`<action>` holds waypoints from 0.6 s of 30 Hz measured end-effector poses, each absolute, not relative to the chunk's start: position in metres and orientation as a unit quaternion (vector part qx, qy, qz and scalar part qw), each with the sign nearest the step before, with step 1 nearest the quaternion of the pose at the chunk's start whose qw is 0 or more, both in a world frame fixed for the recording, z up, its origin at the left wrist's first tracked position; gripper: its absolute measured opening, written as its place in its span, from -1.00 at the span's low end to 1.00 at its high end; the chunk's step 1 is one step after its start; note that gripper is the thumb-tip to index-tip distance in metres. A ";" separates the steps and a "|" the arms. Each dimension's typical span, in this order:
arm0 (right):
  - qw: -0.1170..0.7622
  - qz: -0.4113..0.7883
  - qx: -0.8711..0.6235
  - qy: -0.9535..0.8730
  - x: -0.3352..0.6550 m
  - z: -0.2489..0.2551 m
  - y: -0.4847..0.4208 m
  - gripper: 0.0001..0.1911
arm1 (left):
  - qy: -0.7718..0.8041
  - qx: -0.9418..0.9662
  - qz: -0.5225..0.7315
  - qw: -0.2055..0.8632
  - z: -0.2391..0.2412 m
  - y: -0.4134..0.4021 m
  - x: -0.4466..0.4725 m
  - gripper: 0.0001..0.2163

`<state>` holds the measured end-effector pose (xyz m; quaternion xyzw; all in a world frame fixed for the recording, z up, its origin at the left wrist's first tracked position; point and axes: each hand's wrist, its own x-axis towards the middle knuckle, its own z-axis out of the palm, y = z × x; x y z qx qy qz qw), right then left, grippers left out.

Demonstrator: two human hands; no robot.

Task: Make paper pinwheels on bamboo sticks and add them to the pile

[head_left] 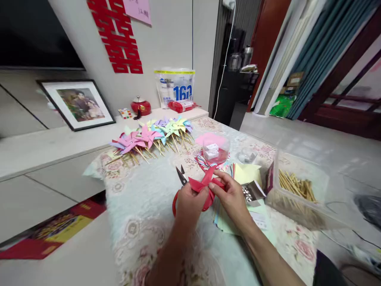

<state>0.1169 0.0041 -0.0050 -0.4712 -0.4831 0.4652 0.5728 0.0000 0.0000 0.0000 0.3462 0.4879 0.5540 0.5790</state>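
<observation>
Between my two hands is a red paper pinwheel [206, 179], its blades folded toward the middle. My left hand [193, 200] grips its near left side, fingers closed. On the right edge, my right hand [228, 190] pinches the paper with thumb and fingers. Scissors [182, 176] with red handles lie on the table below, partly hidden behind my left hand. Right of my right hand sits a small open box [250, 193] of shiny metal pieces, resting on a stack of coloured paper sheets [228, 222].
Finished pastel pinwheels [149, 137] on sticks lie in a pile at the table's far left. A clear bin [293, 212] of wooden sticks [297, 184] stands at the right. Behind the hands is a round clear plastic container [216, 149]. A flowered tablecloth [139, 190] covers the table.
</observation>
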 end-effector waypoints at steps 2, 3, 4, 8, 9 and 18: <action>0.579 0.473 -0.464 -0.475 0.117 -0.004 0.003 -0.57 | 0.476 0.347 0.554 0.588 0.004 -0.002 -0.001 -0.76; 0.580 0.478 -0.461 -0.472 0.117 -0.004 0.003 -0.56 | 0.471 0.347 0.554 0.592 0.005 -0.002 -0.001 -0.76; 0.581 0.483 -0.458 -0.468 0.117 -0.004 0.003 -0.56 | 0.467 0.346 0.554 0.597 0.006 -0.003 -0.001 -0.76; 0.578 0.514 -0.442 -0.455 0.119 -0.002 0.002 -0.53 | 0.454 0.340 0.550 0.612 0.001 0.000 -0.005 -0.74; 0.575 0.523 -0.437 -0.453 0.120 -0.002 0.002 -0.52 | 0.454 0.341 0.550 0.612 -0.001 0.001 -0.007 -0.74; 0.499 0.578 -0.421 -0.489 0.131 0.002 0.002 -0.68 | 0.434 0.353 0.518 0.647 0.001 0.002 -0.019 -0.71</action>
